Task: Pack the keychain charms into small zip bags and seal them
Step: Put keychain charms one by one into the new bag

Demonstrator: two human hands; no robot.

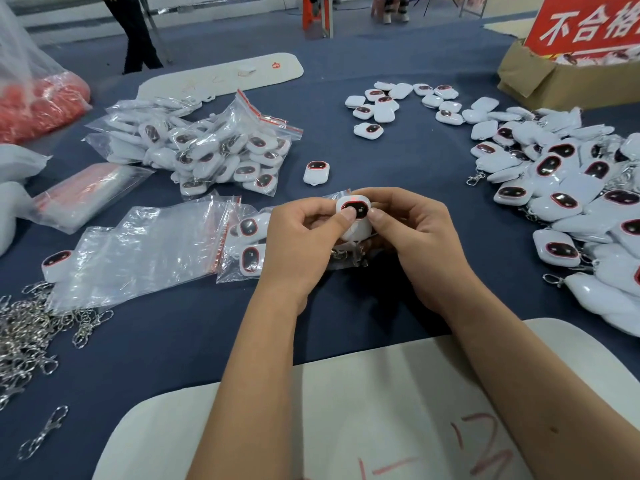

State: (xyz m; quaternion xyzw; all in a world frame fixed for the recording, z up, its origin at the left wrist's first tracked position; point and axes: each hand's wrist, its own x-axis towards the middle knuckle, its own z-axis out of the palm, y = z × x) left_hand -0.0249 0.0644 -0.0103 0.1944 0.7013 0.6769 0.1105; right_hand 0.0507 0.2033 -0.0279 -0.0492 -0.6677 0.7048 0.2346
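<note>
Both hands pinch 1 white charm over the blue table

The left hand (298, 237) and right hand (412, 233) grip a charm (355, 211) by thumbs, above a zip bag (242, 244) holding 2 charms; empty bags (138, 251) lie left, loose charms (571, 202) right.

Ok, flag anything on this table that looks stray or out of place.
One white plastic charm with a red-rimmed dark oval lies alone on the blue cloth, apart from the piles. Another sits half under the clear zip bags.
</note>
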